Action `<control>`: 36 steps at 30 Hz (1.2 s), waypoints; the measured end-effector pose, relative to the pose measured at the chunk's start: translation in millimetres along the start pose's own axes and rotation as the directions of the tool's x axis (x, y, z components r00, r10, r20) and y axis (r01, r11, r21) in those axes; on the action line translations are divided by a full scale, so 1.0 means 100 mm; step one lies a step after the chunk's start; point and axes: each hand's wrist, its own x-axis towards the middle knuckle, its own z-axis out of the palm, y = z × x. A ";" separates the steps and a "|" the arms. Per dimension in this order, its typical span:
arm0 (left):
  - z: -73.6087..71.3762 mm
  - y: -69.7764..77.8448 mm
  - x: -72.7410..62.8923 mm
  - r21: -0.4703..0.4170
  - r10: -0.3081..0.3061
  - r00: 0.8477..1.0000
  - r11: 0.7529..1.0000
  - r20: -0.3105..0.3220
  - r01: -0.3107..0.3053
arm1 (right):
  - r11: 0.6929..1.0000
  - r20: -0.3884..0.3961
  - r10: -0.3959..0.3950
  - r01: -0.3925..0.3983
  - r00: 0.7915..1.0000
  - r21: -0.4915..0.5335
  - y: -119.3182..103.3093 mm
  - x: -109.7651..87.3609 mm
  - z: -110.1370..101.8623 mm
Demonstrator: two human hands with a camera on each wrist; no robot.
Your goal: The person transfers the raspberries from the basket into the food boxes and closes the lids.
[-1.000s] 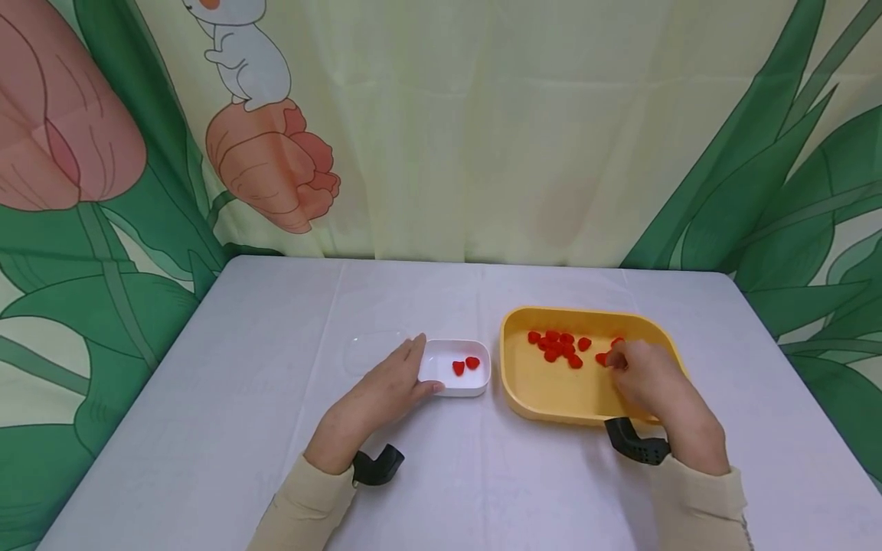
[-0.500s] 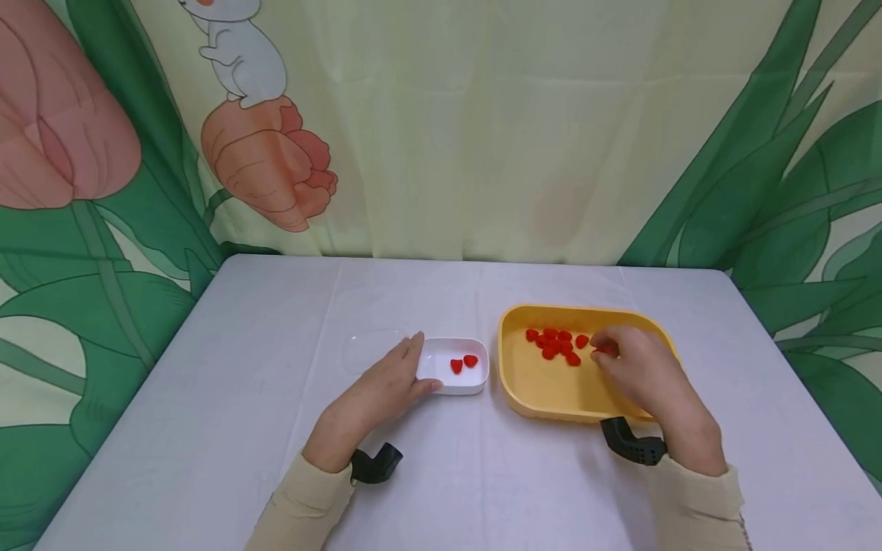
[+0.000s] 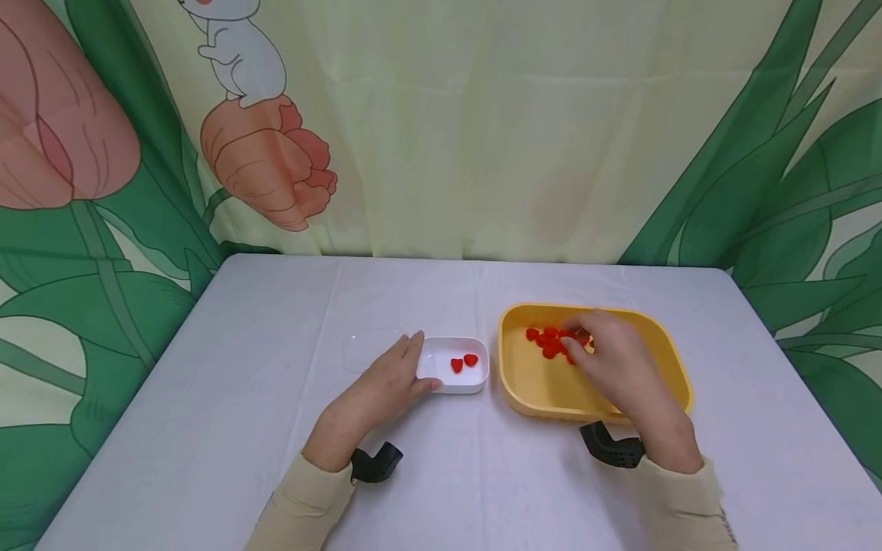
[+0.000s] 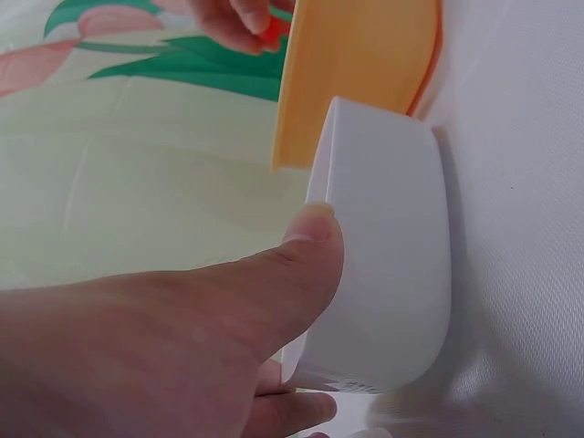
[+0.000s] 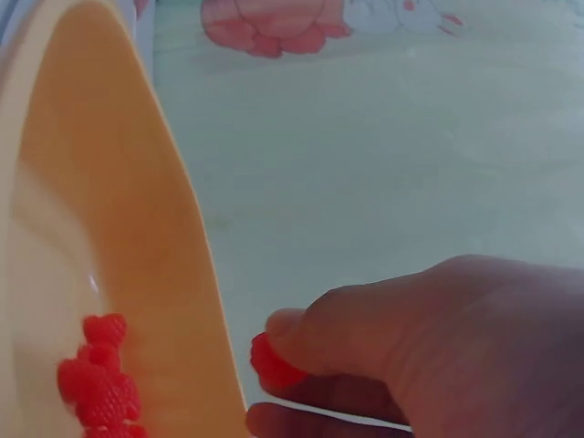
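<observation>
My left hand (image 3: 375, 394) holds the left end of a small white box (image 3: 462, 388), thumb against its near wall and fingers on the far side. In the left wrist view, the thumb presses at the rim of the box (image 4: 392, 246). Two red raspberries (image 3: 457, 366) lie inside it. My right hand (image 3: 627, 371) is over the yellow tray (image 3: 551, 394), to the right of the box. Between its thumb and fingers it pinches a red, bumpy raspberry (image 5: 274, 365), clear in the right wrist view. A cluster of several raspberries (image 3: 549, 352) lies at the tray's far left, partly covered by this hand.
A clear, see-through lid (image 3: 361, 352) lies flat on the white tablecloth (image 3: 227, 428), left of the box and partly behind my left hand. The yellow tray stands close to the box with a narrow gap between. A printed curtain (image 3: 468, 153) hangs behind the table.
My right hand has picked up a raspberry from the right of the tray and moved left over the cluster. My left hand keeps its place on the box.
</observation>
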 end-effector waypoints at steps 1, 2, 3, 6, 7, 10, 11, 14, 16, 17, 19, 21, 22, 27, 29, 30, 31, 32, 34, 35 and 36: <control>0.00 0.00 0.00 0.003 0.004 1.000 1.000 -0.001 -0.004 | 1.000 -0.011 -0.016 0.017 1.000 0.003 -0.02 0.00 0.01; 0.00 0.00 0.00 0.004 0.008 1.000 1.000 -0.002 -0.008 | 0.999 -0.022 -0.032 0.032 0.999 0.006 -0.03 0.00 0.03; 0.00 0.01 0.01 0.005 0.011 1.000 1.000 -0.003 -0.011 | 0.999 -0.032 -0.045 0.045 0.998 0.008 -0.05 0.01 0.04; -0.01 0.01 0.02 0.006 0.010 1.000 1.000 -0.002 -0.010 | 0.995 -0.066 -0.092 0.094 0.994 0.028 -0.10 0.02 0.10; -0.01 0.01 0.02 0.007 0.007 1.000 1.000 -0.001 -0.007 | 0.992 -0.071 -0.113 0.116 0.991 0.039 -0.11 0.02 0.12; 0.00 0.02 0.02 0.009 0.001 1.000 1.000 0.001 -0.001 | 0.980 -0.080 -0.181 0.186 0.980 0.065 -0.16 0.03 0.19; 0.00 0.01 0.03 0.010 0.001 1.000 1.000 0.001 -0.001 | 0.977 -0.075 -0.196 0.201 0.978 0.072 -0.18 0.03 0.21; 0.00 0.01 0.02 0.009 0.007 1.000 1.000 0.003 -0.007 | 0.975 -0.051 -0.204 0.208 0.978 0.073 -0.25 0.03 0.27; 0.00 0.01 0.02 0.010 0.012 1.000 1.000 0.002 -0.012 | 0.976 -0.041 -0.205 0.207 0.978 0.067 -0.29 0.04 0.29; 0.00 0.01 0.03 0.011 0.013 1.000 1.000 0.000 -0.013 | 0.976 -0.038 -0.207 0.209 0.978 0.066 -0.31 0.04 0.31; 0.00 0.02 0.03 0.011 0.015 1.000 1.000 -0.003 -0.015 | 0.972 -0.037 -0.222 0.224 0.974 0.069 -0.35 0.04 0.34; 0.01 0.02 0.03 0.012 0.013 1.000 1.000 -0.003 -0.013 | 0.965 -0.036 -0.248 0.251 0.968 0.078 -0.40 0.04 0.37; 0.01 0.02 0.03 0.012 0.012 1.000 1.000 -0.003 -0.012 | 0.961 -0.035 -0.262 0.264 0.964 0.085 -0.42 0.05 0.40; 0.01 0.02 0.03 0.019 -0.006 1.000 1.000 0.015 0.005 | 0.943 -0.018 -0.319 0.319 0.948 0.090 -0.54 0.04 0.51; 0.01 0.01 0.03 0.025 -0.005 1.000 1.000 0.012 0.004 | 0.936 -0.020 -0.345 0.345 0.938 0.072 -0.58 0.04 0.55; 0.01 0.01 0.03 0.027 -0.003 1.000 1.000 0.010 0.003 | 0.931 -0.025 -0.360 0.361 0.933 0.059 -0.59 0.04 0.57; 0.01 0.01 0.03 0.026 -0.002 1.000 1.000 0.008 0.002 | 0.926 -0.029 -0.375 0.376 0.927 0.045 -0.60 0.05 0.59; 0.01 0.01 0.03 0.029 0.002 1.000 1.000 0.006 -0.002 | 0.921 -0.034 -0.388 0.389 0.921 0.030 -0.61 0.05 0.61; 0.01 0.01 0.03 0.029 0.008 1.000 1.000 -0.004 -0.008 | 0.906 -0.052 -0.423 0.424 0.905 0.002 -0.63 0.06 0.64; 0.01 0.01 0.03 0.029 0.009 1.000 1.000 -0.008 -0.008 | 0.898 -0.061 -0.441 0.441 0.896 -0.012 -0.64 0.07 0.65; 0.00 0.01 0.03 0.030 0.010 1.000 0.999 -0.011 -0.010 | 0.890 -0.067 -0.455 0.455 0.888 -0.022 -0.65 0.08 0.67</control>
